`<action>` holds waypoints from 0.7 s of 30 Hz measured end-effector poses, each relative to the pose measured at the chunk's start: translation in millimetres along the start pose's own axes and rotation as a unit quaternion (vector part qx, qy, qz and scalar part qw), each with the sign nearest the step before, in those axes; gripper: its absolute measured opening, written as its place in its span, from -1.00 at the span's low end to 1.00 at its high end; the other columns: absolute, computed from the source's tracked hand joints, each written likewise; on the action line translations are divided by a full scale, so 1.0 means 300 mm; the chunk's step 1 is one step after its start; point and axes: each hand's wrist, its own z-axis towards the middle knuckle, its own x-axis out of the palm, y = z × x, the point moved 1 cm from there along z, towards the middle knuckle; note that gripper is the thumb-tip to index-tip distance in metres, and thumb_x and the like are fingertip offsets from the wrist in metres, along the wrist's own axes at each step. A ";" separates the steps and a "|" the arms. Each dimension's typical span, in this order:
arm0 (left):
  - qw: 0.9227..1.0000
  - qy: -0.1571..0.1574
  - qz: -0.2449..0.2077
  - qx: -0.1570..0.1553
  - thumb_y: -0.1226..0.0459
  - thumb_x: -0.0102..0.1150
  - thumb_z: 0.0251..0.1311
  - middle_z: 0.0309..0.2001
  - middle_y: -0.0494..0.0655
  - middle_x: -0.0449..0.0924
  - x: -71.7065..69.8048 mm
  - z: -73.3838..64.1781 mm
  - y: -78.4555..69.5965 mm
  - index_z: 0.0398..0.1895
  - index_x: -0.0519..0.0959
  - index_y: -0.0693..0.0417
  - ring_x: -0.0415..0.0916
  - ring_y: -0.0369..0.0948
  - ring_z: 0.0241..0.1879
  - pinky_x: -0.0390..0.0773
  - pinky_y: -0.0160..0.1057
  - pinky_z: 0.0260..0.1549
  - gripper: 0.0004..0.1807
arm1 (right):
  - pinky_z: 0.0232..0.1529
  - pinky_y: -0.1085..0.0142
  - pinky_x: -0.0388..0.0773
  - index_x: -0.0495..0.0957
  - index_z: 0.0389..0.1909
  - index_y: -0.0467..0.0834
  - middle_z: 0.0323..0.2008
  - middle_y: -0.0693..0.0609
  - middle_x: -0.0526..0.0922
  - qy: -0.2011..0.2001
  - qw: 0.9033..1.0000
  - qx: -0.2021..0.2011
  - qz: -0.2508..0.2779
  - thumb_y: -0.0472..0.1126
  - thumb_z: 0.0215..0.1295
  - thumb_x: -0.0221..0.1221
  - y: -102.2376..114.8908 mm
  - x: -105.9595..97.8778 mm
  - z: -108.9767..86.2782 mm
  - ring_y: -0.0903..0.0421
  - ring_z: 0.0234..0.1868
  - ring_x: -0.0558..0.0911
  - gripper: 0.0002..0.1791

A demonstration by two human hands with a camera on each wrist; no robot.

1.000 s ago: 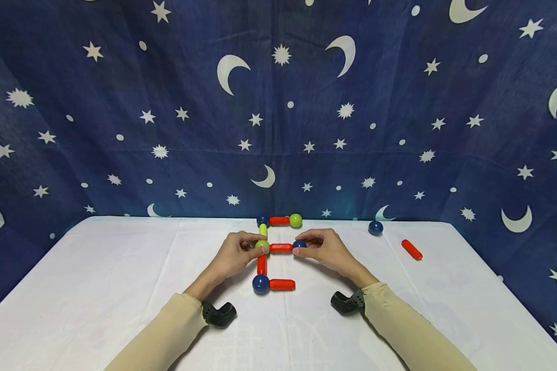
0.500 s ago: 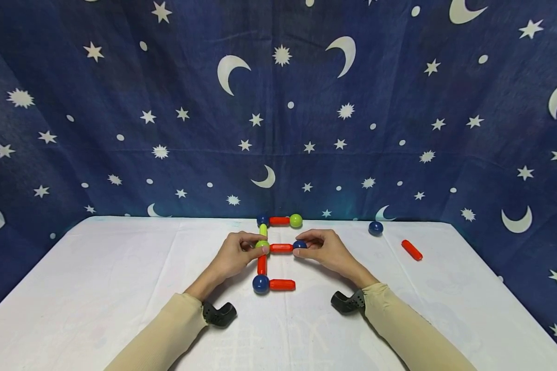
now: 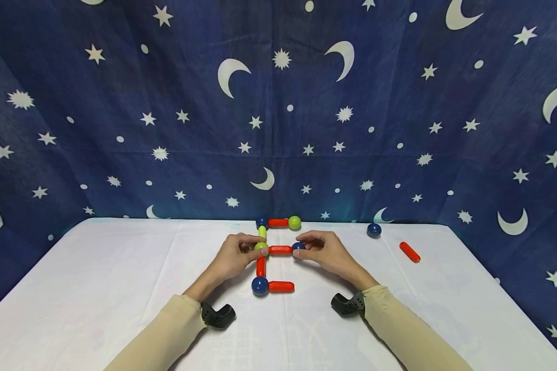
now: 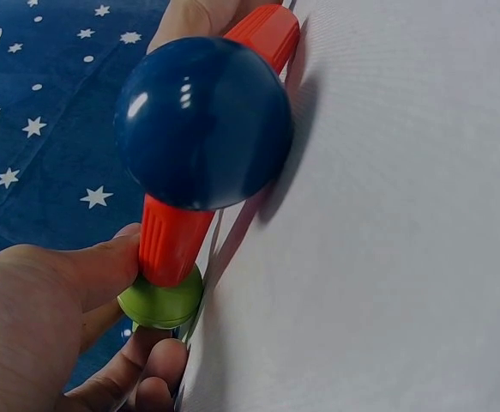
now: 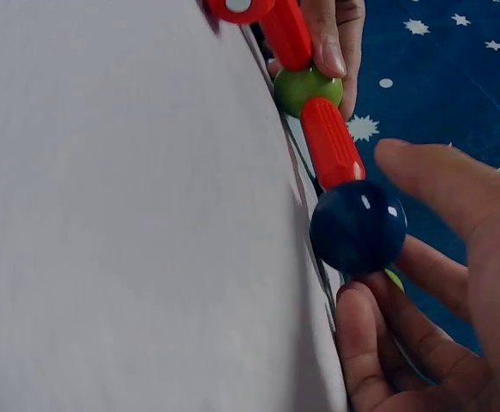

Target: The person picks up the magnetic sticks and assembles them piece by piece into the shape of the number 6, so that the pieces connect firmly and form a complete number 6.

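Note:
Balls and rods joined in an E-like shape lie on the white cloth. My left hand (image 3: 234, 254) pinches the lime green ball (image 4: 161, 298) at the middle of the shape's upright. From that ball a red rod (image 3: 280, 250) runs right to a blue ball (image 5: 358, 227). Around this blue ball curl the fingers of my right hand (image 3: 327, 252); its thumb tip shows beside the ball in the right wrist view. Nearest me, another blue ball (image 3: 260, 286) joins the upright's red rod (image 3: 261, 267) to a red rod (image 3: 281, 287) with a free right end.
At the shape's far end, a blue ball (image 3: 262, 222), a red rod (image 3: 278, 223) and a green ball (image 3: 294, 222) form a row. A loose blue ball (image 3: 374, 230) and loose red rod (image 3: 410, 252) lie farther right. A starry curtain (image 3: 278, 129) hangs behind the table.
The head view has shifted slightly. Both hands keep their places at the green and blue balls, and the joined pieces look the same.

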 end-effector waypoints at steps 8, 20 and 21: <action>1.000 0.000 -0.004 0.007 0.31 0.42 0.21 -0.27 -0.04 0.54 0.000 -0.002 0.003 0.03 0.73 0.15 0.39 -0.12 -0.32 0.34 -0.33 -0.51 -0.69 | -0.12 0.27 0.58 0.68 0.08 -0.21 -0.14 -0.01 0.72 -0.012 1.000 -0.017 -0.015 -0.08 0.19 0.46 0.002 -0.075 -0.036 0.06 -0.18 0.64 -0.53; 1.000 0.000 -0.002 0.007 0.31 0.42 0.22 -0.26 -0.05 0.55 0.000 -0.003 0.003 0.03 0.74 0.14 0.40 -0.12 -0.32 0.36 -0.32 -0.48 -0.70 | -0.11 0.37 0.56 0.65 0.12 -0.23 -0.02 -0.12 0.70 -0.073 0.995 0.000 -0.066 -0.05 0.24 0.44 -0.073 -0.309 -0.175 0.12 -0.13 0.64 -0.49; 1.000 0.000 -0.003 0.005 0.31 0.42 0.22 -0.26 -0.06 0.55 0.000 -0.002 0.003 0.03 0.74 0.13 0.40 -0.12 -0.32 0.35 -0.32 -0.49 -0.69 | -0.11 0.38 0.56 0.64 0.13 -0.24 -0.01 -0.13 0.70 -0.077 0.994 0.000 -0.071 -0.05 0.25 0.43 -0.079 -0.329 -0.187 0.14 -0.13 0.64 -0.49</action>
